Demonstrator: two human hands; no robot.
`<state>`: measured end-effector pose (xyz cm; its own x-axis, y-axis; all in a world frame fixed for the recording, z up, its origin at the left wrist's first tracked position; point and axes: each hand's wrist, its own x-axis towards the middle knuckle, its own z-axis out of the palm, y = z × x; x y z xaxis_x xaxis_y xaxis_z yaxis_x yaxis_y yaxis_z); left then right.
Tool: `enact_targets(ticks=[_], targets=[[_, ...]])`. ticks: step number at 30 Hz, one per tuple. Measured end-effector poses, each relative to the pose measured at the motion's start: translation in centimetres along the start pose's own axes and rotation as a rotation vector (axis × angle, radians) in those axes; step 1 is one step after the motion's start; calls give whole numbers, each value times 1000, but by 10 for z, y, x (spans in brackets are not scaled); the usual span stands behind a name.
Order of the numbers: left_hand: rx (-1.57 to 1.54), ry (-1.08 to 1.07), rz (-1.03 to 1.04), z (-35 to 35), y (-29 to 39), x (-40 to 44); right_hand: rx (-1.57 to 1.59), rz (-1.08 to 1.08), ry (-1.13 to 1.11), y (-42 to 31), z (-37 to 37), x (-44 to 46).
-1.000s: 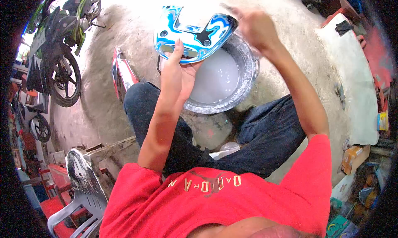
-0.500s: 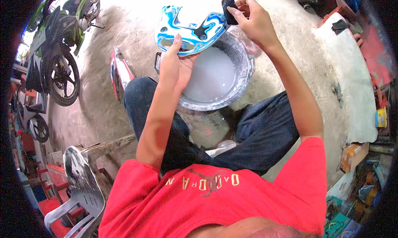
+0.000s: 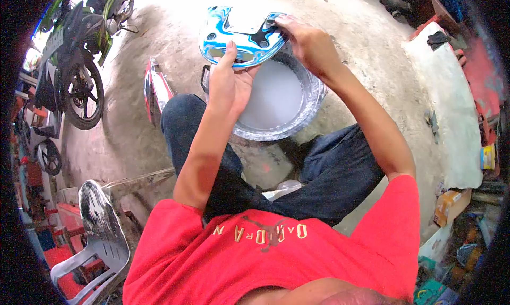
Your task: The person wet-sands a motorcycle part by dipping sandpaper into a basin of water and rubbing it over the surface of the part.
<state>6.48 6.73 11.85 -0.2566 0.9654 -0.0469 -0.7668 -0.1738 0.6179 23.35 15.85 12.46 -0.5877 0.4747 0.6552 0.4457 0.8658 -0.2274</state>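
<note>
My left hand grips the near edge of a blue-and-white motorcycle fairing panel, thumb on top and fingers underneath. The panel is U-shaped, with round holes and swirling glossy paint, and it is held over the rim of a large basin of cloudy whitish water. My right hand is bent over the panel's right arm, fingertips pressed to its tip. The folded black sheet it holds is now mostly hidden under the fingers; whether it is sandpaper or cloth I cannot tell.
A red-and-white panel lies on the concrete floor to the left. Further left stands a motorcycle, with a grey plastic chair below it. At right, a pale slab bears a black rag, and a cardboard box sits nearby.
My right hand has moved left and down, from beside the panel's right tip with the black sheet showing, onto that tip. My left hand still holds the panel in nearly the same place.
</note>
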Motion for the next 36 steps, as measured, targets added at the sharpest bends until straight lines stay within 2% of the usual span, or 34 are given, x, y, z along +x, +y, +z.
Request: enact_targets(ticks=[2, 3, 5, 7, 8, 12, 15, 16, 19, 21, 23, 24, 27, 28, 29, 31, 35, 36], targets=[[4, 23, -14, -2, 1, 3, 78, -25, -54, -23, -2, -3], [15, 63, -35, -5, 2, 4, 97, -187, 45, -35, 11, -7], [4, 73, -48, -6, 6, 2, 107, -241, 3, -38, 10, -8], [-64, 6, -32, 5, 7, -3, 95, -106, -29, -20, -3, 5], [-59, 17, -28, 5, 6, -2, 24, 63, -68, -5, 4, 4], [-20, 3, -44, 0, 8, 0, 74, -207, -129, -47, 5, -10], [-28, 50, -7, 6, 7, -4, -37, -138, -184, -25, 2, -1], [-19, 47, 3, 9, 7, -6, -83, -13, -112, -12, 9, 2], [-24, 65, 5, 10, 5, -3, -95, -109, -162, -22, 13, -5], [-49, 68, -9, 9, 7, -4, -16, -219, -116, -37, 9, -6], [-68, 27, -10, 6, 6, -5, -60, -226, -118, -25, 4, -1], [-58, 26, -4, 9, 7, -7, -109, -80, -73, -13, 8, 7], [-86, 53, -10, 9, 8, -5, 28, -77, -167, -17, 9, -4], [-77, 91, -22, 7, 8, -2, 56, -229, -125, -36, 11, -9], [-61, 135, -40, 3, 8, -1, 44, -258, -142, -35, 8, -6], [-52, 46, -20, -4, 7, 0, 29, -295, -170, -30, 1, -3], [-71, 63, -14, 6, 13, -7, -116, 73, -186, 13, 13, -5], [-82, 89, -12, 4, 11, -4, -88, 12, -175, 2, 12, -7]])
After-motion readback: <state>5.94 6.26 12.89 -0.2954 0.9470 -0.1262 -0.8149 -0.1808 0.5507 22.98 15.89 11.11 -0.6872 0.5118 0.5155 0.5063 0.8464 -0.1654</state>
